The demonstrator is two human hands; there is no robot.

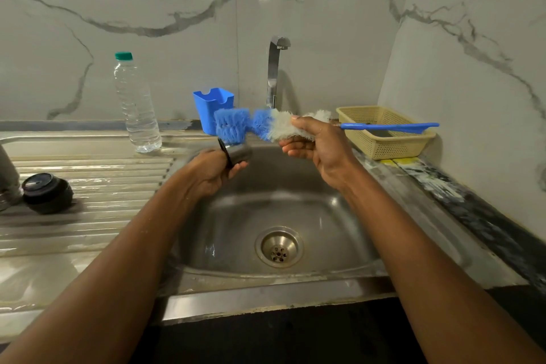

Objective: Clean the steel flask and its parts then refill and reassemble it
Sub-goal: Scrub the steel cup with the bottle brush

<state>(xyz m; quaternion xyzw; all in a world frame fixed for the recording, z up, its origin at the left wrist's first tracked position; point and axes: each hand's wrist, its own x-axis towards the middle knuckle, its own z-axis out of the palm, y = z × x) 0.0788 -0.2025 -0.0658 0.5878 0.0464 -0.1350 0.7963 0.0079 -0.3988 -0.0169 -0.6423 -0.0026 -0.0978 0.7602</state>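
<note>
My left hand grips a small steel cup-shaped flask part with a black ring on it, held over the sink's left rim. My right hand holds a bottle brush by its white bristles, thumb on top. The blue bristle tip touches the cup's mouth from above, and the blue handle points right. A black flask lid lies on the draining board. At the far left edge stands a grey steel body, mostly cut off, probably the flask.
The steel sink with its drain lies below both hands. The tap stands behind it, not running. A clear water bottle with a green cap, a blue plastic holder and a beige basket line the back.
</note>
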